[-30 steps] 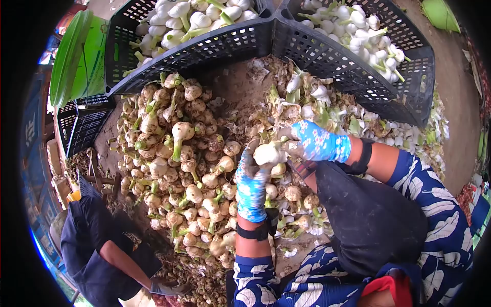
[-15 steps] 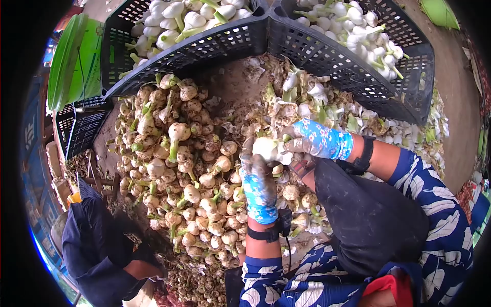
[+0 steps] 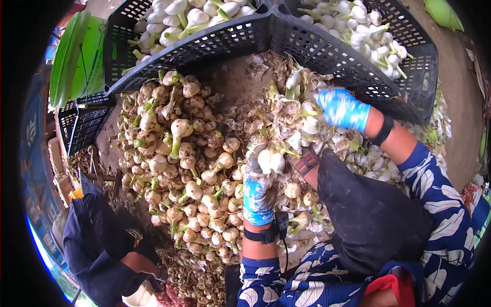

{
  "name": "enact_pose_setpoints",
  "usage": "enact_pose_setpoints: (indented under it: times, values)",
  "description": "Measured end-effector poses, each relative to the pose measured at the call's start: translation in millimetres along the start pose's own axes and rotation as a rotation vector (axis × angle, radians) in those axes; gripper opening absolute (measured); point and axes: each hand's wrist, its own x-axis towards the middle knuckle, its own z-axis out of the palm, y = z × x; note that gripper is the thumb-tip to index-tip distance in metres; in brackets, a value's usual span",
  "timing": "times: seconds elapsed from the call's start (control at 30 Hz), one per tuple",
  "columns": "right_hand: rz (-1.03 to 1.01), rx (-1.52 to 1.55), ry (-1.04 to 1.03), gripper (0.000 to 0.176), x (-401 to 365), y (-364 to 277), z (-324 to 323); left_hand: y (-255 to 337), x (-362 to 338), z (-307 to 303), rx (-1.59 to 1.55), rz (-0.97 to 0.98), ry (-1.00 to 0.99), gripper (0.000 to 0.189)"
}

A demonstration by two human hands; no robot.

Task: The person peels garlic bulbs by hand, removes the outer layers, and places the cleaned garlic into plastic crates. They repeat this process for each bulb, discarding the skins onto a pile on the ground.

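Observation:
My left hand (image 3: 259, 192), in a blue patterned glove soiled at the fingers, holds a whitish garlic bulb (image 3: 271, 160) at the middle of the view. My right hand (image 3: 340, 108), gloved the same way, is up and to the right of it, over the peelings (image 3: 286, 118) near the right crate. Motion blurs its fingers, and what they hold, if anything, cannot be made out. Left of my left hand lies a large heap of unpeeled, brownish garlic bulbs (image 3: 193, 190) with short green stems.
Two black crates (image 3: 204, 47) (image 3: 348, 61) of white garlic stand at the top. A green basin (image 3: 76, 61) is at the upper left, above a smaller black crate (image 3: 82, 125). Dark-clothed legs (image 3: 97, 245) of a person show at the lower left.
My right hand has left the bulb and moved up and to the right. My left hand still holds the bulb, which now shows more of its rounded white side.

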Motion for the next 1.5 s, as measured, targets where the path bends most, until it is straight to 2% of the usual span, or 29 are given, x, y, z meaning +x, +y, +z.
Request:
enact_pose_setpoints:
  times: [0.03, 0.07, 0.1, 0.17, 0.23, 0.3, 0.37, 0.4, 0.43, 0.5, 0.57, 0.63, 0.67, 0.77, 0.8, 0.9, 0.97, 1.0, 1.03, 1.1, 1.13, 1.17, 1.2, 1.23, 1.3, 1.33, 1.4, 1.43, 1.5]
  values:
    - [0.009, -0.447, 0.001, 0.045, -8.1, -5.6, -1.1, -5.5, 5.8, -3.5, 0.007, 0.032, 0.007, 0.069]
    - [-0.177, -0.114, 0.155, 0.053, -12.9, -7.9, 8.9, -8.7, 10.4, -4.4, 0.135, 0.036, 0.041, 0.067]
    - [-0.248, 0.290, 0.278, 0.052, -10.8, -28.5, 12.7, -10.7, 15.1, -5.6, 0.267, 0.041, 0.078, 0.066]
    - [-0.127, 0.364, 0.116, 0.046, -14.9, -58.4, 11.3, -20.0, 20.3, -4.6, 0.243, 0.026, 0.091, 0.061]
    - [-0.075, 0.394, 0.018, 0.042, -12.8, -70.2, 24.2, -25.1, 24.3, -3.1, 0.435, 0.140, 0.095, 0.060]
    - [-0.180, 0.233, 0.117, 0.028, -13.3, -72.2, 34.5, -21.1, 23.6, -0.6, 0.397, 0.137, 0.148, 0.060]
    - [-0.115, 0.264, 0.120, 0.022, -15.3, -77.3, 39.5, -18.6, 22.4, 3.0, 0.335, 0.153, 0.181, 0.061]
    - [-0.114, 0.259, 0.122, 0.022, -14.9, -77.6, 36.0, -19.5, 22.8, 2.8, 0.367, 0.125, 0.197, 0.072]
    - [-0.076, 0.341, 0.136, 0.020, -14.9, -79.8, 31.3, -21.8, 22.2, 0.5, 0.366, 0.125, 0.195, 0.072]
    - [-0.038, 0.427, 0.152, 0.019, -14.7, -79.7, 29.2, -23.9, 19.9, -4.2, 0.425, 0.154, 0.119, 0.073]
    - [-0.057, 0.372, 0.281, 0.015, -13.5, -70.1, 29.4, -20.4, 11.1, -3.0, 0.315, 0.072, 0.089, 0.075]
    - [-0.011, 0.350, 0.281, 0.013, -8.3, -60.4, 28.9, -18.8, 7.1, -3.1, 0.341, -0.006, -0.058, 0.080]
    - [-0.027, 0.323, 0.287, 0.014, -6.0, -57.4, 28.6, -18.1, 4.4, -2.6, 0.283, -0.050, -0.153, 0.069]
    - [-0.096, 0.232, 0.326, 0.016, 10.6, -51.3, 32.9, -13.4, 1.8, -1.0, 0.428, -0.143, -0.230, 0.080]
    - [-0.107, 0.231, 0.305, 0.017, 17.0, -51.5, 32.6, -15.2, 1.6, -1.9, 0.428, -0.144, -0.232, 0.080]
    - [-0.123, 0.154, 0.229, 0.014, 38.9, -48.6, 45.9, -16.4, 5.5, -9.4, 0.430, 0.092, -0.204, 0.096]
    - [-0.132, 0.180, 0.038, 0.013, 44.9, -50.2, 62.4, 0.8, 0.9, -2.0, 0.365, -0.032, -0.192, 0.100]
    - [-0.252, 0.159, -0.053, 0.018, 39.7, -51.9, 63.8, -1.6, 2.4, -7.4, 0.390, 0.007, -0.139, 0.104]
    - [-0.232, 0.191, -0.237, 0.026, 30.8, -58.5, 54.4, 0.9, 1.3, -7.6, 0.393, 0.010, -0.133, 0.104]
    - [-0.257, 0.531, -0.351, 0.038, 12.6, -56.0, 50.3, 4.6, 2.1, -6.9, 0.166, -0.085, -0.092, 0.090]
    - [-0.211, 0.446, -0.163, 0.037, -1.2, -49.5, 45.4, 2.9, 9.5, -6.3, 0.123, 0.062, -0.148, 0.064]
    - [-0.167, 0.358, 0.026, 0.036, -13.0, -42.4, 38.3, -2.2, 12.2, -19.1, 0.201, 0.038, -0.055, 0.057]
    - [0.163, 0.420, -0.151, 0.052, -18.1, -39.5, 24.1, -2.5, 15.3, -16.0, 0.282, 0.035, 0.004, 0.052]
    - [0.163, 0.629, -0.052, 0.059, -24.4, -63.5, -13.4, -3.7, 19.8, -8.0, 0.362, 0.031, 0.064, 0.048]
    - [-0.217, 0.532, 0.132, 0.059, -20.1, -72.9, 3.1, -2.8, 24.0, 14.2, 0.543, 0.077, 0.025, 0.044]
    - [-0.208, 0.512, 0.105, 0.058, -19.1, -78.5, 12.0, -5.8, 21.9, 20.1, 0.556, 0.086, 0.080, 0.041]
    - [-0.065, 0.792, 0.058, 0.049, -12.7, -77.8, 6.2, 6.7, 20.6, 30.5, 0.574, 0.089, 0.170, 0.033]
    - [-0.001, 0.894, -0.017, 0.046, -8.7, -78.4, -0.6, 2.6, 19.5, 15.8, 0.656, 0.184, 0.162, 0.028]
    - [-0.023, 0.925, -0.021, 0.045, -6.1, -82.7, 4.0, -5.4, 16.8, 6.3, 0.905, 0.521, 0.174, 0.025]
